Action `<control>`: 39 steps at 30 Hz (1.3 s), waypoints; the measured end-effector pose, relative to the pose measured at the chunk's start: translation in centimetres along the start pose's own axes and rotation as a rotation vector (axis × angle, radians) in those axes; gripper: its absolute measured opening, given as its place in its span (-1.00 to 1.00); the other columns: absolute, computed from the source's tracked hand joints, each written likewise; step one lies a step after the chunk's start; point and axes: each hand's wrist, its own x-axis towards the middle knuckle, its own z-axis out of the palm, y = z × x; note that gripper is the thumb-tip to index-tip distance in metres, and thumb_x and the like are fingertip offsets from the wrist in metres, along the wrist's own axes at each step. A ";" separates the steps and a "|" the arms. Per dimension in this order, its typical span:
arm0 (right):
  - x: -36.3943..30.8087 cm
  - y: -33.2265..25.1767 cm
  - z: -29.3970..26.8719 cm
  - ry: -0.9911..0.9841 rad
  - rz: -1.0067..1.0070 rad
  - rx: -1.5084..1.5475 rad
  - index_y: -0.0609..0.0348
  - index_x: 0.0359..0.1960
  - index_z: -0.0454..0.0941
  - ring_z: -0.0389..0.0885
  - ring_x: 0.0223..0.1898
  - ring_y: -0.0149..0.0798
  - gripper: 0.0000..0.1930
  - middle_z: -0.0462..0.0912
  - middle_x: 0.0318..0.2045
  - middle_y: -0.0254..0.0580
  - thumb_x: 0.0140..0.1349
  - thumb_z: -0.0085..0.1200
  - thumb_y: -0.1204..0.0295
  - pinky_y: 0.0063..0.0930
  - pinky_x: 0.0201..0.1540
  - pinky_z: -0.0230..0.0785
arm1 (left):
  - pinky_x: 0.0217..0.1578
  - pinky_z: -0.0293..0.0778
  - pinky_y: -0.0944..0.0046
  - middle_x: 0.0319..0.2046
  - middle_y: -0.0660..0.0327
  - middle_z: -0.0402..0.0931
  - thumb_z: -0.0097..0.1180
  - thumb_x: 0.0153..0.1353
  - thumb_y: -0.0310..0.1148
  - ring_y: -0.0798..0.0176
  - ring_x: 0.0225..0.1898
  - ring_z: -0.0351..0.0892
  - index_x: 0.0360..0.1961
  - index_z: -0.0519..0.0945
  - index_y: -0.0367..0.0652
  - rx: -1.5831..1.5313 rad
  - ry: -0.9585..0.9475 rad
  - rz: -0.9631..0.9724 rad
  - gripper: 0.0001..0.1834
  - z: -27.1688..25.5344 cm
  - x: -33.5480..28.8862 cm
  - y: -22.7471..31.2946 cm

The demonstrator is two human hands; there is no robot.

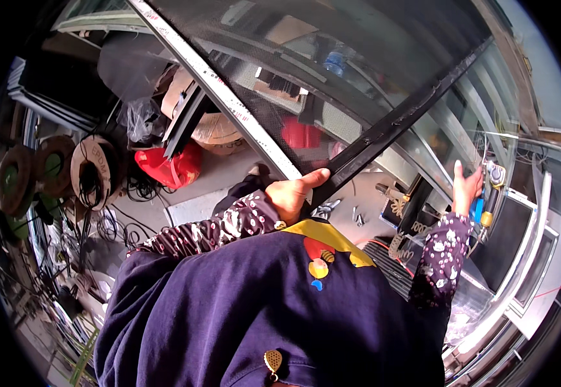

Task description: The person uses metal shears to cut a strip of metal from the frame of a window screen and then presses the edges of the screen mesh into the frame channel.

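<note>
At the near corner of a window screen [221, 94], my left hand [293, 197] is closed round the frame, with the thumb lying along its edge. Dark mesh fills the frame, and a white printed strip runs down its left bar. Out to the right, my right hand [466, 188] reaches away from the screen, thumb and fingers apart. Right beside its fingers are a blue object [478, 209] and a small yellow piece [486, 219], whose kinds I cannot make out. The undersides of the right fingers are hidden.
On the left stand several cardboard reels [91, 171] of black cord, a red bag [171, 164] and a clear plastic bag [142, 122]. Loose black cord lies over the floor there. Glass panes fill the right, above a white-framed panel [519, 235]. Small metal parts [358, 216] lie below the screen's corner.
</note>
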 end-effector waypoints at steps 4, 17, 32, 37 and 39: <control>-1.4 2.6 -0.1 -0.016 0.017 0.012 0.20 0.08 0.25 0.07 0.19 -0.06 -0.32 0.24 0.09 0.11 0.00 0.03 0.00 -0.15 0.23 -0.29 | -0.39 0.40 0.26 -0.40 0.18 0.49 0.10 0.07 -0.27 0.23 -0.41 0.46 -0.27 0.50 -0.19 0.209 0.146 -0.010 -0.75 0.1 0.1 0.6; -0.4 2.9 -4.1 -0.357 0.456 0.519 0.28 -0.16 0.36 0.26 -0.82 -0.49 -0.69 0.40 -0.69 -0.32 0.14 -0.07 0.31 -0.62 -0.81 0.07 | -0.17 0.35 0.18 -0.30 0.12 0.48 -0.05 0.17 -0.27 0.15 -0.24 0.45 -0.18 0.45 -0.26 0.059 -0.047 0.050 -0.71 -2.9 3.2 -1.4; -12.2 -8.6 -18.9 -0.205 0.194 1.354 0.20 -0.20 0.41 0.23 -0.77 -0.64 -0.80 0.46 -0.54 -0.39 0.12 0.02 0.53 -0.80 -0.75 0.08 | -0.09 0.37 0.21 -0.19 0.04 0.47 -0.20 0.21 -0.30 0.13 -0.16 0.47 -0.02 0.34 -0.32 0.118 -0.268 0.159 -0.62 -3.5 3.7 -1.9; -11.6 -7.5 -16.7 -0.017 0.138 1.031 0.20 -0.23 0.42 0.32 -0.63 -0.64 -0.79 0.47 -0.52 -0.40 0.09 0.08 0.49 -0.74 -0.62 0.17 | -0.12 0.27 0.33 -0.19 0.22 0.47 -0.06 0.16 -0.31 0.30 -0.16 0.42 -0.08 0.44 -0.28 0.078 -0.211 0.115 -0.66 -3.9 3.6 -1.9; -9.7 -6.9 -15.8 0.059 -0.020 0.732 0.18 -0.23 0.43 0.45 -0.43 -0.49 -0.79 0.51 -0.47 -0.40 0.10 0.08 0.41 -0.56 -0.31 0.33 | -0.15 0.29 0.35 -0.19 0.23 0.47 -0.04 0.15 -0.31 0.31 -0.18 0.43 -0.09 0.45 -0.26 0.053 -0.226 0.066 -0.66 -3.6 3.3 -1.6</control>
